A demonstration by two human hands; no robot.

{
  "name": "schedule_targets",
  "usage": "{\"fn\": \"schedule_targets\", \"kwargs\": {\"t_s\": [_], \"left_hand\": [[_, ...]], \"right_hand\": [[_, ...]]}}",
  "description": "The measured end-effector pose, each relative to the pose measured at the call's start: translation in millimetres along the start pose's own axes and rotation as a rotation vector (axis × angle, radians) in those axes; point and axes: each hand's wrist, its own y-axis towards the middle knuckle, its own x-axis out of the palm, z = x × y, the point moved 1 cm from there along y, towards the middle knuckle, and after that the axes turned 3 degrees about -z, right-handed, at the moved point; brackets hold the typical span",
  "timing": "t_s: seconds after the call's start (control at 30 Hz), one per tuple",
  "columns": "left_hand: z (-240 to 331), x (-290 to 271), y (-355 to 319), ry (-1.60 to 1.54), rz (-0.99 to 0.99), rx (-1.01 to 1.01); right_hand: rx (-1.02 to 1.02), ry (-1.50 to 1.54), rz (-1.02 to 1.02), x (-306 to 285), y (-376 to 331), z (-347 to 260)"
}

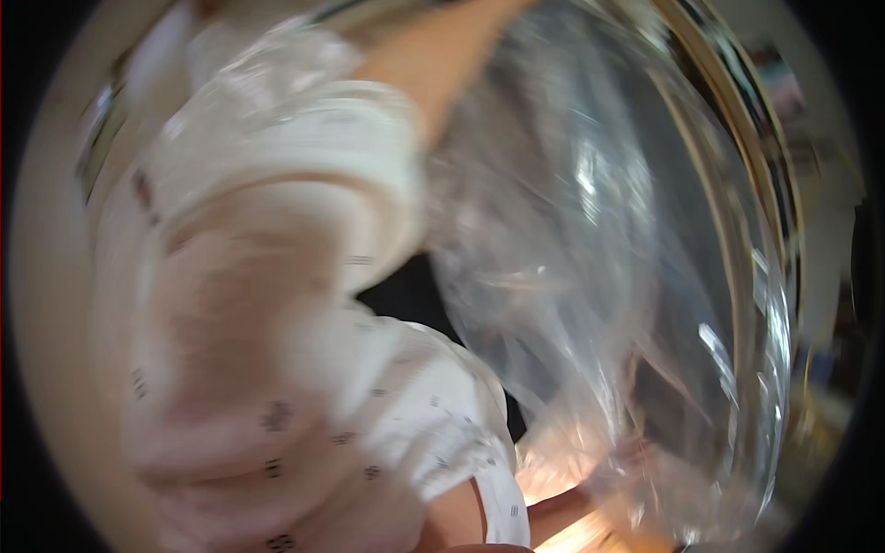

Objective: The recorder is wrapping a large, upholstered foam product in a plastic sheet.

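Note:
A large, clear plastic bag or sheet, crumpled and shiny, fills the right half of the view. My left arm, in a white sleeve with small dark marks, is raised across the upper part. Its bare forearm runs up beside the plastic and leaves at the top edge, so my left hand is out of sight. Low on the right, my right forearm comes out of a white cuff and reaches to the plastic's lower end. My right hand shows dimly there through the plastic, its fingers blurred and veiled.
White printed cloth of my clothing covers the lower left. A pale, blurred surface lies along the left rim. Beyond the plastic, a light-brown curved edge runs down the right side, with blurred objects behind it.

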Motion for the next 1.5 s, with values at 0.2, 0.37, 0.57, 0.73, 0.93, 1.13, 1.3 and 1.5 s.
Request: {"fn": "schedule_targets", "kwargs": {"t_s": [0.2, 0.37, 0.57, 0.73, 0.93, 1.13, 1.3, 1.5], "left_hand": [[91.3, 18.2, -58.8, -0.171, -0.397, 0.220], [94.3, -4.5, -53.0, -0.221, -0.150, 0.049], [25.4, -28.7, -26.1, -0.080, -0.111, 0.095], [15.7, -31.9, -23.6, 0.015, -0.237, 0.233], [16.6, -43.0, -17.0, 0.136, -0.268, 0.232], [13.8, -45.0, -16.6, 0.122, -0.291, 0.254], [10.5, -41.6, -11.5, 0.167, -0.239, 0.305], [19.1, -34.7, -6.2, 0.012, -0.407, 0.482]], "right_hand": [[-0.562, -1.253, 0.492, -239.0, 148.4, -116.0], [-1.001, -1.451, 0.317, -130.9, 179.0, -139.3], [-0.753, -1.328, -0.435, -10.0, 75.4, -29.7], [-0.440, -0.922, -0.472, -8.2, 108.4, -20.1], [-0.724, -1.081, 0.060, 66.4, 143.5, -41.5], [-0.275, -0.294, -0.527, 91.9, 172.6, -19.4], [0.496, -0.249, -0.899, 28.5, 112.3, -36.5], [0.928, -0.386, -1.597, -59.0, -6.7, -27.6]]}}
